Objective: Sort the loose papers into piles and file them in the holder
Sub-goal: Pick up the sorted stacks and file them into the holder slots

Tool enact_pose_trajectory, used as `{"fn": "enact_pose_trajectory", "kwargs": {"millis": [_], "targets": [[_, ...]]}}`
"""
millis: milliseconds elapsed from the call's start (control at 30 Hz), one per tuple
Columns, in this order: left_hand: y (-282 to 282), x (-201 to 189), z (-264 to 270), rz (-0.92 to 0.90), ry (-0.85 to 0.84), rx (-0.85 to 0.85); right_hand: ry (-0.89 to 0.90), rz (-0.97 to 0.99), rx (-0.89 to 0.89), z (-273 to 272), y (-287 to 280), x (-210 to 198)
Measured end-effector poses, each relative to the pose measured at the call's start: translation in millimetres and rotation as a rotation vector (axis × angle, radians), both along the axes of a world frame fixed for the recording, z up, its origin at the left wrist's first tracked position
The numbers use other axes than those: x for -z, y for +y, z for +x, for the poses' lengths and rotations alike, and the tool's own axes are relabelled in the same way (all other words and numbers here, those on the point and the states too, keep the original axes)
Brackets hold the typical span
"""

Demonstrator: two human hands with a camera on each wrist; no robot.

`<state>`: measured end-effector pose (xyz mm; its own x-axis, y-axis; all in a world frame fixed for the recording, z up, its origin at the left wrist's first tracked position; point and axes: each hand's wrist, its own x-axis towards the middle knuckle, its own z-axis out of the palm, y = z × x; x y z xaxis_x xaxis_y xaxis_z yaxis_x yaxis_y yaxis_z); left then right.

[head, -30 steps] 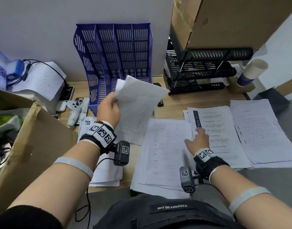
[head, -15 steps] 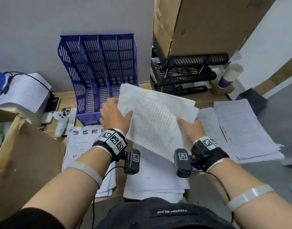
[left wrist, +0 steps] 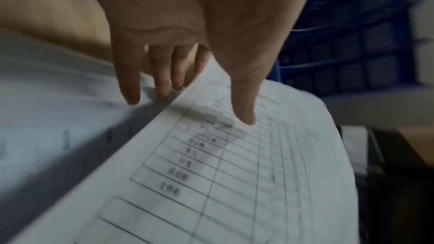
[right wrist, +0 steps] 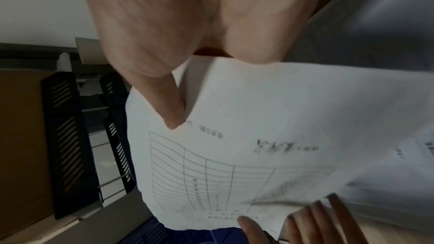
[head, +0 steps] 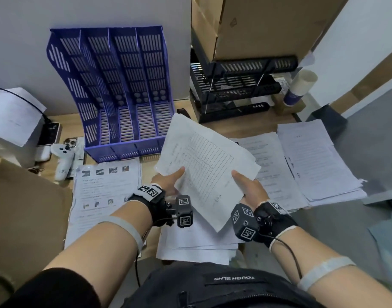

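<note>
Both hands hold a white sheet with a printed table in the air above the desk. My left hand pinches its left edge, thumb on top and fingers beneath. My right hand pinches its right edge with the thumb on top. The blue file holder with several upright slots stands behind the sheet against the wall. Paper piles lie on the desk: one with pictures at the left, one under the held sheet, two at the right.
A black stacked tray rack under cardboard boxes stands right of the holder, with a paper cup beside it. At the left are a phone, a white controller and a brown cardboard box.
My right hand left the right pile and took hold of the sheet's right edge. The sheet has come down and towards me, now held flat by both hands.
</note>
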<state>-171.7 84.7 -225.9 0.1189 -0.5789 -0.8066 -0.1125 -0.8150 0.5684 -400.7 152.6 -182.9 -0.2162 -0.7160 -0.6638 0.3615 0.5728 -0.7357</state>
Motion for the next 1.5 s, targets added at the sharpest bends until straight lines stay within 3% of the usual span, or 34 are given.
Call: {"fn": "enact_pose_trajectory", "kwargs": {"millis": [133,233,367,467,567,700,900,1033,1100,1267,1400,1500], "targets": [[5,1,0,-0.036,0.012,-0.106,-0.125,0.093,0.009,-2,6,9],[2,10,4,-0.156,-0.156,-0.017,-0.148,0.143,0.019,-5,17,17],[5,18,18,-0.18,-0.307,0.155,0.308,0.214,-0.063,-32,11,38],[13,30,22,-0.147,-0.416,0.25,0.455,0.307,-0.353,-31,9,50],[19,31,19,-0.043,-0.559,0.38,0.61,0.306,-0.528,-16,9,57],[15,31,13,0.007,-0.489,0.4,0.688,0.26,-0.666,2,4,55],[20,28,27,0.112,-0.35,0.423,0.474,0.266,-0.711,11,8,65],[26,21,36,-0.102,-0.257,0.397,0.445,0.226,-0.671,19,8,67],[26,7,41,-0.266,-0.12,0.309,0.49,0.178,-0.601,21,-2,60],[9,-52,51,-0.607,0.151,0.103,0.415,-0.184,-0.318,32,-49,-6],[-4,-99,52,-0.825,0.135,0.018,0.488,-0.42,-0.205,49,-74,-59],[-4,-106,53,-0.868,0.042,-0.006,0.41,-0.469,-0.134,62,-69,-69]]}}
